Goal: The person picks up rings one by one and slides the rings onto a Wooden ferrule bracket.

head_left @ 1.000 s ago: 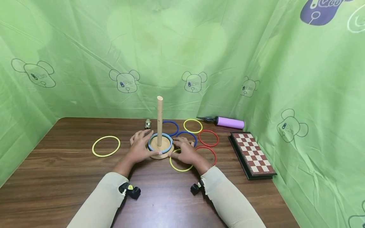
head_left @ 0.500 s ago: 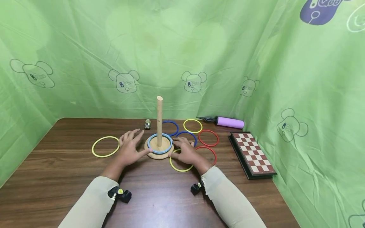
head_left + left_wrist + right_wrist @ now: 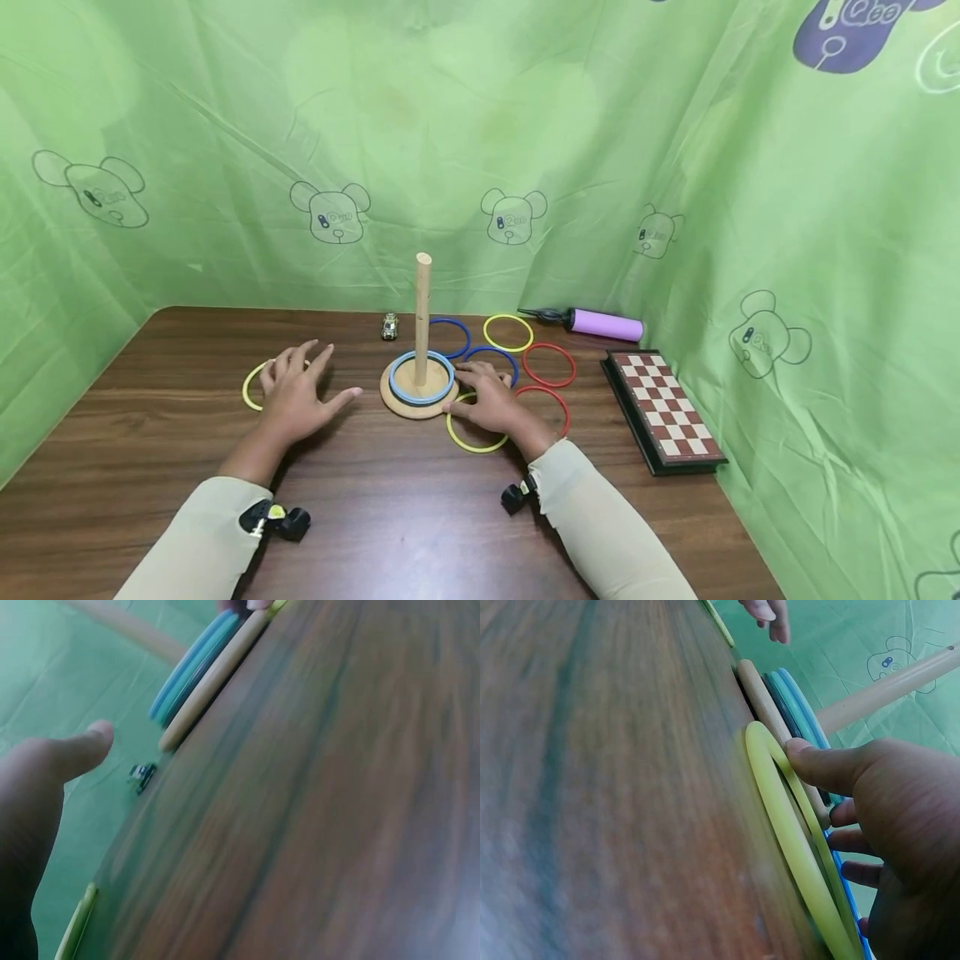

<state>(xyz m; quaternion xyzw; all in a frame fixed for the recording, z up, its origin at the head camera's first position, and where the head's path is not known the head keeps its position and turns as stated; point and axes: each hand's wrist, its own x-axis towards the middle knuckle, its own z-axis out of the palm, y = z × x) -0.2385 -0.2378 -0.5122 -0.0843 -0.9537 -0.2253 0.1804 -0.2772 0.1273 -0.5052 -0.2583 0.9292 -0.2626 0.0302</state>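
My left hand (image 3: 292,404) is over the table at the left, fingers spread and thumb pointing right, holding nothing. It overlaps a yellow ring (image 3: 250,387). To its right stands a wooden peg (image 3: 423,317) on a round wooden base (image 3: 408,412). Around the peg lie stacked rings, a light blue ring (image 3: 420,402) on top. My right hand (image 3: 487,404) rests beside the base, thumb and fingertips at its edge, fingers loosely bent. Under this hand lies another yellow ring (image 3: 795,851), which reaches the base in the right wrist view.
Dark blue rings (image 3: 491,348), red rings (image 3: 550,383) and a far yellow ring (image 3: 507,349) lie right of the peg. A toy car (image 3: 389,327) sits behind it. At the right are a purple hand pump (image 3: 606,325) and a chessboard (image 3: 667,408). Green curtains (image 3: 420,125) surround the table.
My left hand has let go of the base's left side and moved left to the lone yellow ring. My right hand has stayed at the base.
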